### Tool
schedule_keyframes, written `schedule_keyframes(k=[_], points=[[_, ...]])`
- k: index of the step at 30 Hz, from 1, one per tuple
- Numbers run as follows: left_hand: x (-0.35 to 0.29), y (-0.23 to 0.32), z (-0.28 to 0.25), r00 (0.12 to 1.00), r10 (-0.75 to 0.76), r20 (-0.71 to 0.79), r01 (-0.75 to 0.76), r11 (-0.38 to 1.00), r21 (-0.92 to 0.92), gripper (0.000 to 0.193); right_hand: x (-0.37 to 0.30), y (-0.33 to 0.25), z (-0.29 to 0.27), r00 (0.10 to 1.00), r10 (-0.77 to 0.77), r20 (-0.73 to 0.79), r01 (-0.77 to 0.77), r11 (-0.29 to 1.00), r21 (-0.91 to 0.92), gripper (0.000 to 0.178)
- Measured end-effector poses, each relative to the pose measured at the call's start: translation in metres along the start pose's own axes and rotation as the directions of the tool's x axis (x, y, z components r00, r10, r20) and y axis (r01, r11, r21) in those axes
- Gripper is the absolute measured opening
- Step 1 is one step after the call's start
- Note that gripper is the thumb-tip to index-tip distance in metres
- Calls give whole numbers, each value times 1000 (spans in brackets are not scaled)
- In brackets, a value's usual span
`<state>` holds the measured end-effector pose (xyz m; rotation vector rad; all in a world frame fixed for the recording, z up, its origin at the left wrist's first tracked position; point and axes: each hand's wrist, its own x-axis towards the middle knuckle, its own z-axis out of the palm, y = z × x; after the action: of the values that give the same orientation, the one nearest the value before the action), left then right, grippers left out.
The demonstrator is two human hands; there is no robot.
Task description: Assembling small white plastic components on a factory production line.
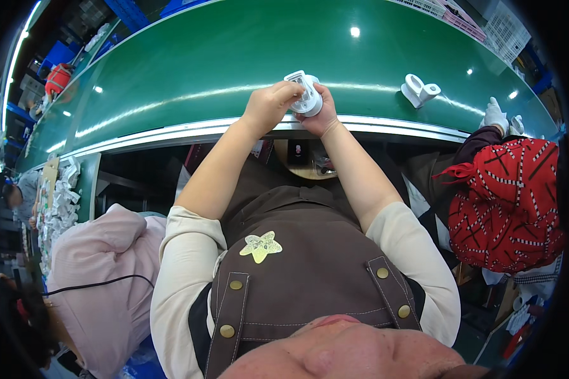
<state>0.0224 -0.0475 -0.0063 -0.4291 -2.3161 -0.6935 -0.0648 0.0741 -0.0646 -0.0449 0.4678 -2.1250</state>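
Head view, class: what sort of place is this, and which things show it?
Probably a factory assembly line. A long green conveyor belt runs past the worker, both hands hold a small white plastic part, another white part rides the belt, and a gloved co-worker stands alongside.
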Motion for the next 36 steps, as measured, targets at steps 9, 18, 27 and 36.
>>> schedule_keyframes(k=[9, 18, 27, 36], points=[[0, 6, -11, 975, 68, 211, -113, 971, 210, 22, -7, 1, 6, 1000, -8, 23, 10, 997, -74, 36], [-13, 3, 8, 998, -14, 60, 10, 997, 71, 20, -1, 2, -10, 991, -44, 125, 41, 999, 29, 43], [-8, -5, 17, 771, -625, 119, 628, 716, -304, 58, -1, 7, -13, 979, -77, 187, 87, 995, -46, 44], [-15, -3, 17, 725, -658, 205, 597, 451, -664, 63, 0, 9, -20, 977, -118, 178, 123, 992, -19, 43]])
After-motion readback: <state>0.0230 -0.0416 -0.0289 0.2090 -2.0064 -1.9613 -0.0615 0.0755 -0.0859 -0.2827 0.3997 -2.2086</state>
